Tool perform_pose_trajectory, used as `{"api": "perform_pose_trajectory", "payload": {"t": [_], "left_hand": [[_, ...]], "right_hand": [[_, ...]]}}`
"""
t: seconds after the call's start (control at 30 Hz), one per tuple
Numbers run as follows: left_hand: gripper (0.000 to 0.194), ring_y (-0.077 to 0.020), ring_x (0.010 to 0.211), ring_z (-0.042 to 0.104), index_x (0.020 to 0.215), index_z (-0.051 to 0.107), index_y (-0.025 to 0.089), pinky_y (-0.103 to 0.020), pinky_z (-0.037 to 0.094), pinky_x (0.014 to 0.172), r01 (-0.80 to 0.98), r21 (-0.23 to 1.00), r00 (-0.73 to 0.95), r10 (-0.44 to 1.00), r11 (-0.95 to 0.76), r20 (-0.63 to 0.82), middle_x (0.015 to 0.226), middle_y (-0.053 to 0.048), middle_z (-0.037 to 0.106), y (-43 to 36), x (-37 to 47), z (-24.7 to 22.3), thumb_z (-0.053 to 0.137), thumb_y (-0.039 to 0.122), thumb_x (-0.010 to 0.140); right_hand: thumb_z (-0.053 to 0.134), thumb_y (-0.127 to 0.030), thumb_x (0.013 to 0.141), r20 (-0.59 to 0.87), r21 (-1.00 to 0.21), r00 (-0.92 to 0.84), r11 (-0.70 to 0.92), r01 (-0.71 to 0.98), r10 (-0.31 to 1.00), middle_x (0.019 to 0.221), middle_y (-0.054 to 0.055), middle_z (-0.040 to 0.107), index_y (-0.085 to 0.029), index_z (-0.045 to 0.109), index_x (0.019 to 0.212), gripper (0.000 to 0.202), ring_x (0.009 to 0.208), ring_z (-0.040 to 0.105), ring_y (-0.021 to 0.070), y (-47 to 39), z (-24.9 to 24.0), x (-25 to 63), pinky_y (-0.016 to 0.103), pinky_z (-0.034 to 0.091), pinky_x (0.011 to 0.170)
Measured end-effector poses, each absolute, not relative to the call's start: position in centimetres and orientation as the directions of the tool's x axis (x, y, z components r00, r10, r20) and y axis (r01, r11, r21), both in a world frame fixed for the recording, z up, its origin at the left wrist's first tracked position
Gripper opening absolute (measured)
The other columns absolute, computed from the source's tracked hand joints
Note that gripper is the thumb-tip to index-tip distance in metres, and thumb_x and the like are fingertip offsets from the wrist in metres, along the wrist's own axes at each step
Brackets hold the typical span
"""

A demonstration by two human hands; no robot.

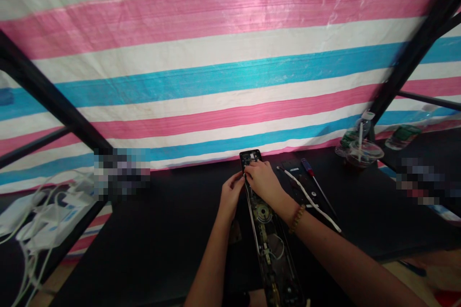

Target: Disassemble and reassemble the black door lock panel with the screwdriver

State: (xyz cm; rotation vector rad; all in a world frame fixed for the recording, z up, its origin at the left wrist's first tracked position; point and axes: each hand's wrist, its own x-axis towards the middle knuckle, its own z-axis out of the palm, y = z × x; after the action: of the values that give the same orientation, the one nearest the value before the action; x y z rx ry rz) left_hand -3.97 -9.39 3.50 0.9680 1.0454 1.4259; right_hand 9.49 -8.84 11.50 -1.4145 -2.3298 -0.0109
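Note:
A long, narrow black housing [264,218] lies lengthwise before me, its inner metal mechanism and wires exposed; it looks like an opened door lock body. Along its left edge runs a thin white wire [251,206] up to my fingertips. My left hand [231,196] is at that edge, thumb and fingers closed on the wire. Over the upper part of the housing lies my right hand [264,182], its fingers bent inward beside the left fingertips; what they grip is hidden. A beaded bracelet [297,218] is on the right wrist.
Right of the housing lie a white cord [308,196], a screwdriver [317,182] and small loose parts [313,194] on the black table [154,230]. A plastic cup [363,153] and bottles stand back right. White power strips [54,223] with cables are at left. Striped sheeting [230,81] hangs behind.

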Motion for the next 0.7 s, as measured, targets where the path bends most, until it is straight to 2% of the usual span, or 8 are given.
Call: {"api": "perform_pose_trajectory", "payload": {"t": [0.13, 0.4, 0.57, 0.7], "left_hand": [[0.049, -0.0153, 0.064, 0.063, 0.109, 0.072, 0.01, -0.024, 0.049, 0.059, -0.225, 0.972, -0.124, 0.991, -0.073, 0.046, 0.071, -0.004, 0.072, -9.3, -4.0, 3.4, 0.08, 0.038, 0.07], [0.048, -0.0179, 0.07, 0.068, 0.111, 0.072, 0.009, -0.029, 0.053, 0.069, -0.188, 0.978, -0.123, 0.99, -0.093, 0.07, 0.08, -0.007, 0.076, -9.5, -4.1, 3.7, 0.079, 0.03, 0.068], [0.057, -0.0178, 0.071, 0.068, 0.114, 0.069, 0.008, -0.028, 0.053, 0.069, -0.206, 0.975, -0.096, 0.993, -0.08, 0.061, 0.079, -0.006, 0.075, -9.8, -3.9, 4.0, 0.081, 0.025, 0.062], [0.062, -0.0183, 0.075, 0.069, 0.121, 0.066, 0.009, -0.028, 0.053, 0.071, -0.184, 0.98, -0.038, 0.997, -0.077, 0.071, 0.081, -0.006, 0.074, -9.9, -4.0, 4.2, 0.082, 0.026, 0.063]], "right_hand": [[0.059, -0.017, 0.091, 0.328, -0.181, -0.401, 0.473, 0.862, 0.855, 0.094, 0.009, 0.069, -0.018, 0.069, 0.088, 0.011, 0.092, 0.06, 0.0245, -9.3, 11.4, 9.3, 0.035, 0.036, 0.077], [0.055, -0.014, 0.092, 0.323, -0.277, -0.348, 0.439, 0.855, 0.88, 0.093, 0.009, 0.068, -0.018, 0.069, 0.085, 0.016, 0.09, 0.06, 0.022, -9.0, 10.9, 9.0, 0.032, 0.038, 0.079], [0.055, -0.014, 0.091, 0.328, -0.316, -0.322, 0.424, 0.849, 0.888, 0.092, 0.008, 0.066, -0.018, 0.069, 0.085, 0.016, 0.089, 0.059, 0.0213, -8.9, 10.5, 9.0, 0.032, 0.038, 0.081], [0.055, -0.012, 0.09, 0.379, -0.336, -0.325, 0.456, 0.824, 0.866, 0.093, 0.007, 0.066, -0.018, 0.068, 0.091, 0.014, 0.09, 0.058, 0.0214, -9.0, 10.2, 9.5, 0.032, 0.038, 0.082]]}}
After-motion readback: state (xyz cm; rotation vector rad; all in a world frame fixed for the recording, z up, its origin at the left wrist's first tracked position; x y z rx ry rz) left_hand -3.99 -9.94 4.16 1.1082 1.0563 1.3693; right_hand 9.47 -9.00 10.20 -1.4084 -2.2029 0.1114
